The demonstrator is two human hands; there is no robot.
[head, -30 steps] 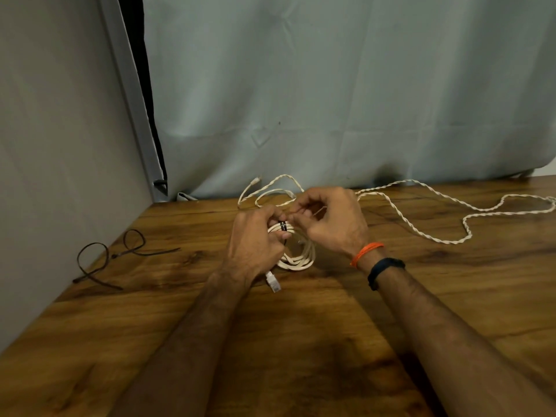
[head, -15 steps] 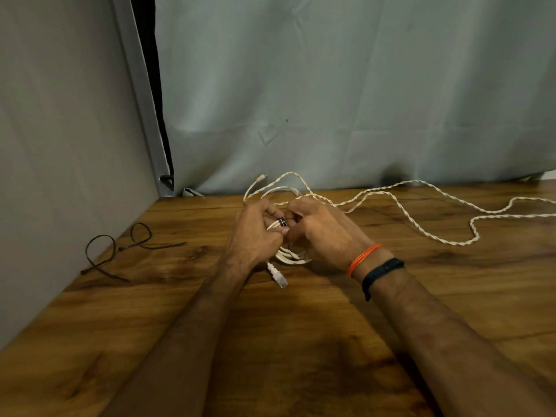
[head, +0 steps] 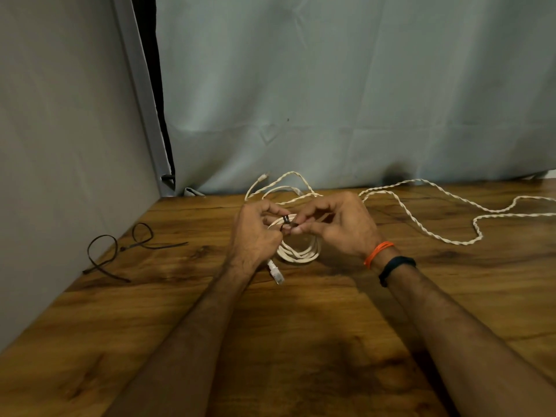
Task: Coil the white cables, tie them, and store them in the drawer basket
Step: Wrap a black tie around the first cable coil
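Coiled white cable (head: pixel 299 251) sits between my hands, low loops resting on the wooden table (head: pixel 301 341), top of the bundle lifted slightly. My left hand (head: pixel 255 236) curls around the left side of the coil, fingers closed on the strands; a white plug end (head: pixel 276 272) hangs out below my palm. My right hand (head: pixel 337 227) pinches at the black tie (head: pixel 287 221) wrapped over the top of the bundle, thumb and fingertips pressed together on its end; whether it is already fastened, I cannot tell

Handling, as I judge it:
- Coil is light and springy; thin strands likely want to fan open if the left grip slackens
- Jacket looks smooth, so loops may slide past each other; best hold is across all strands at once, right beside the tie
- Tie is small and thin; it needs fingertip pinching, not a full grip
- Plug end is the only stiff part; keep it clear of the wrap

A 2nd white cable, the twisted one (head: pixel 421 212), lies loose across the far right of the table, uncoiled, well apart from my bundle except near my right knuckles, where it passes behind. It looks limp and long, and should gather easily in hand-held loops

2 dark ties (head: pixel 120 251) lie near the left wall. No drawer basket in view
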